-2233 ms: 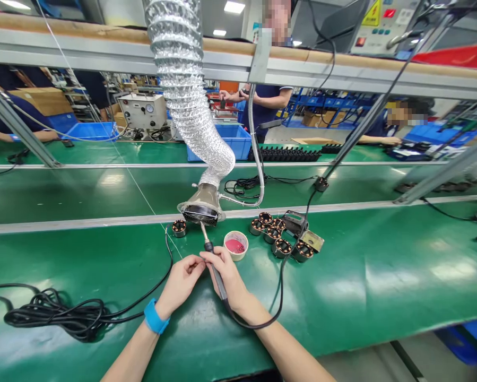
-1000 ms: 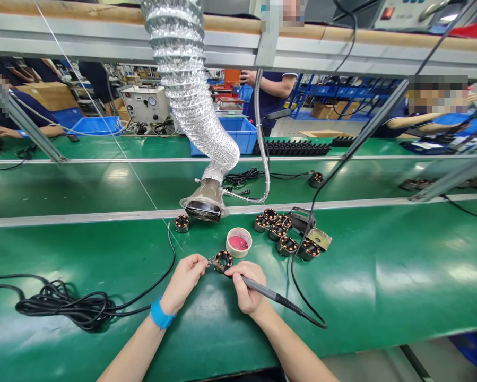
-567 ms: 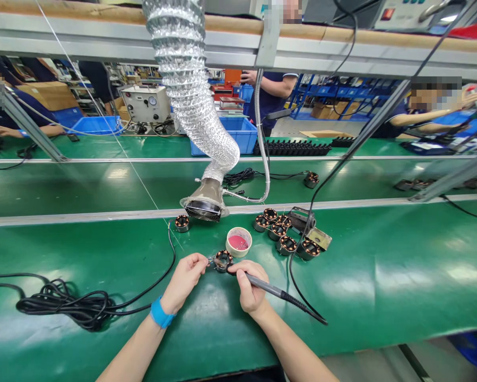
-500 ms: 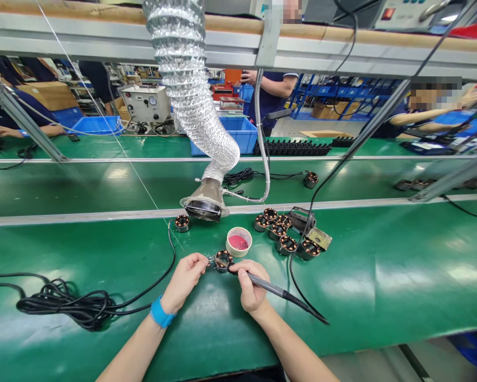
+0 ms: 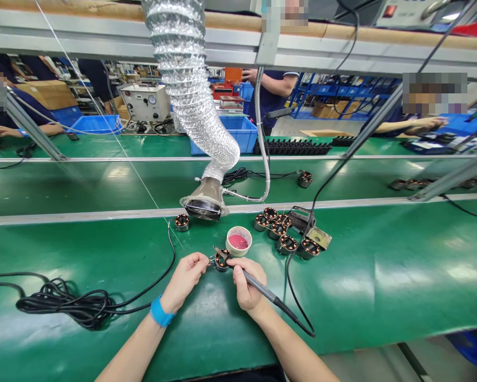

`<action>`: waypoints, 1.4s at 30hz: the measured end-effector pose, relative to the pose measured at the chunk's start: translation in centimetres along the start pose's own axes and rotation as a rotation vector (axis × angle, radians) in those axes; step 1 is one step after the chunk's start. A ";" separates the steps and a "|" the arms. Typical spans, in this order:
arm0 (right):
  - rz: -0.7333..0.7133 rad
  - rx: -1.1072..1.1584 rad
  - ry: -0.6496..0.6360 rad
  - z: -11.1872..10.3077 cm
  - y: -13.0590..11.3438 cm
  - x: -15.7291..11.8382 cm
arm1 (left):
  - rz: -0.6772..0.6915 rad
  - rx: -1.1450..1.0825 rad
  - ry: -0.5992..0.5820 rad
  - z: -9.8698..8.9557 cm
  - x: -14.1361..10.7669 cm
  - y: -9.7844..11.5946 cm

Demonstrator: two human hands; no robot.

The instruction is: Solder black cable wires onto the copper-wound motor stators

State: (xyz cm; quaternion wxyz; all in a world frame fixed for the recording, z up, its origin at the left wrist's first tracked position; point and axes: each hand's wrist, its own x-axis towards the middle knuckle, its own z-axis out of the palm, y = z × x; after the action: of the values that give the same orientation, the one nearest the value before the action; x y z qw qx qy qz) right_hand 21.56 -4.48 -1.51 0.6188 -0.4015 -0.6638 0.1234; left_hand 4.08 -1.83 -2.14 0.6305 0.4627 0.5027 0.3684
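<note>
My left hand (image 5: 186, 276), with a blue wristband (image 5: 161, 312), is closed in a pinch at the left side of a small motor stator (image 5: 221, 267). Thin wire ends show between its fingertips and the stator. In my right hand (image 5: 249, 291) is a soldering iron (image 5: 262, 289), gripped like a pen. Its tip lies over the stator's copper coils and points up and left; whether it touches cannot be told. Just behind the stator lies a roll of tape (image 5: 239, 253) with a red inside. Several more stators (image 5: 278, 229) are grouped to the right.
A fume extraction nozzle (image 5: 204, 199) hangs above the bench on a silver duct (image 5: 182, 79). Coiled black cable (image 5: 71, 302) lies at left. The iron's cord (image 5: 292, 265) crosses at right, past a metal stand (image 5: 318, 237). Co-workers are behind the far green belt (image 5: 83, 185).
The soldering iron's tip has risen and swung up-left over the stator, while its rear end dropped left. My right hand shifted slightly left. The left hand stays put. Background stators slid left.
</note>
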 end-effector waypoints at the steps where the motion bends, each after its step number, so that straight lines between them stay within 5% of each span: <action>1: -0.004 0.002 -0.007 0.0 -0.1 0.0 | 0.001 -0.004 -0.003 0.0 0.0 0.0; 22: -0.013 0.015 -0.340 2.5 2.1 -1.1 | 0.222 0.128 -0.039 0.1 -0.7 0.4; 29: 0.007 -0.009 -0.305 1.8 2.2 -1.6 | 0.187 0.216 -0.123 -0.2 -0.7 0.7; 37: 0.022 0.005 -0.309 2.2 2.0 -1.6 | 0.054 -0.064 -0.169 -0.1 -0.3 0.2; 42: 0.070 0.075 -0.266 1.6 1.4 -1.1 | 0.053 -0.054 -0.139 -0.2 0.1 -0.1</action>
State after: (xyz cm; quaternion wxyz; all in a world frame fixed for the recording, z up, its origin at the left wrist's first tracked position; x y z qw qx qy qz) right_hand 20.53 -3.84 -3.55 0.5352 -0.3812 -0.7205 0.2216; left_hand 3.89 -1.76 -2.28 0.6662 0.4830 0.4352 0.3654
